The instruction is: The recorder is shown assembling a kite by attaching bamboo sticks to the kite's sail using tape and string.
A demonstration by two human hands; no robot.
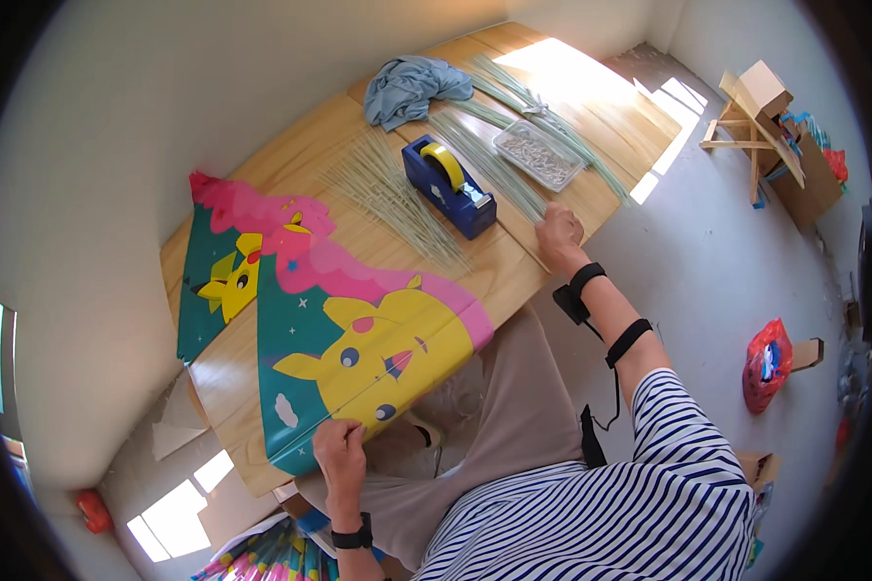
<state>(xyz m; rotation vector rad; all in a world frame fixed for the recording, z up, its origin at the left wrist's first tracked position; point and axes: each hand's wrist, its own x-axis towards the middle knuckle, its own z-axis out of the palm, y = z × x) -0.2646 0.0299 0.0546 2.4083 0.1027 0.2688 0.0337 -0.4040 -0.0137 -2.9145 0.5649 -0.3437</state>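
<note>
Now pinching the near edge of the front picture sheet (368, 339), left of the middle of the frame, with the left hand (339, 453), low down. Holding the right hand (559, 232) with fingers curled in, right of the middle, by the ends of the thin sticks (489, 167); cannot tell whether pinching one. Seems to be at the step of steadying the sheet with one hand by the sticks. Looks to call next for a still left hand and a soft grip, so as not to crease or snap anything. Counting two picture sheets on the wooden table (228, 392); one blue tape holder (470, 213) with one yellow roll (446, 155), upper middle; one clear box (525, 168) of little white bits (540, 155); one blue-grey cloth (412, 89), near the top. Cannot count all the sticks or bits.
</note>
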